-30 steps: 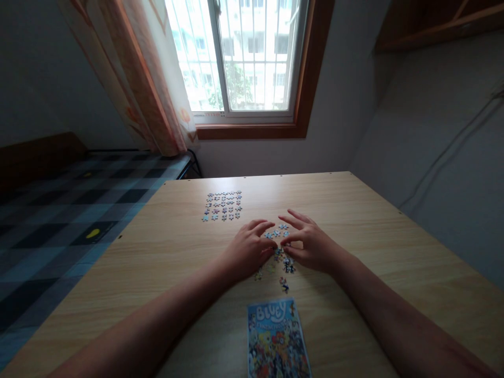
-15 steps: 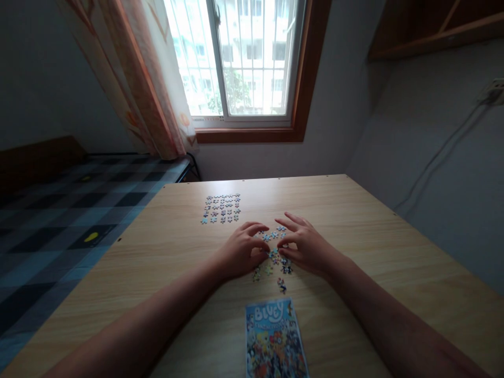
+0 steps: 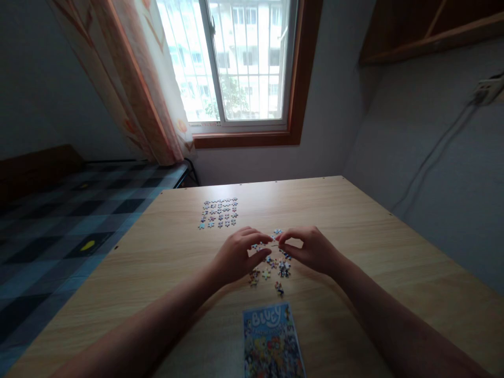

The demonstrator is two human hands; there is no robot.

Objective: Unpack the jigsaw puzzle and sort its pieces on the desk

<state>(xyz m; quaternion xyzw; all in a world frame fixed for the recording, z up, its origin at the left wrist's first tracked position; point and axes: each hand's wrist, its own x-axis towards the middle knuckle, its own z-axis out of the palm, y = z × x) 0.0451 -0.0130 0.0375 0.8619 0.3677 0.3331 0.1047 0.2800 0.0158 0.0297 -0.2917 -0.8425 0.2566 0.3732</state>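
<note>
Both my hands hover over a small heap of loose puzzle pieces (image 3: 271, 269) in the middle of a wooden table (image 3: 354, 220). My left hand (image 3: 236, 253) has its fingers curled and pinches a small puzzle piece (image 3: 258, 245) at the fingertips. Facing it, my right hand (image 3: 309, 249) is also curled in a pinch, with its fingertips almost touching the left ones; what it grips is too small to name. A colourful puzzle box (image 3: 272, 342) lies flat near the table's front edge.
Several puzzle pieces laid out in rows (image 3: 219, 212) sit at the table's far left. Beyond the table's left edge is a bed with a dark checked cover (image 3: 59, 220). A window (image 3: 232, 58) with a curtain (image 3: 142, 79) is ahead; a wall lies to the right.
Both hands have lifted slightly off the heap and their spread fingers have closed into pinches that meet between them. The camera tilted a little.
</note>
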